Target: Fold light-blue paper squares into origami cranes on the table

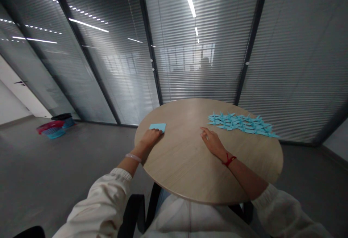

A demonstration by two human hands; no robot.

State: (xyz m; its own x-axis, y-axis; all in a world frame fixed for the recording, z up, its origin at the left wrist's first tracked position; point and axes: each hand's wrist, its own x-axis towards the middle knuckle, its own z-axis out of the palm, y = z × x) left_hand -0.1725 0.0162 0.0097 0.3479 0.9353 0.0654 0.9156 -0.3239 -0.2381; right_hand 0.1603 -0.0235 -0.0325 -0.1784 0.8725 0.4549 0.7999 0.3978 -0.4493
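A light-blue square of paper (157, 126) lies at the left side of the round table; whether it is one sheet or a stack I cannot tell. My left hand (152, 136) is at its near edge, fingers curled down onto it and covering part of it. My right hand (212, 141) is over the middle of the table with nothing in it, its fingers apart and the index finger stretched forward. Just beyond it, to the right, several light-blue folded paper cranes (240, 122) stand close together in rows.
The round wooden table (179, 169) is in front of me, its far edge close to a glass wall with blinds (201, 82). Black chair armrests (133, 209) show below. On the floor at the left stand a red-lined blue bin (53, 129) and a black-lined bin (65, 119).
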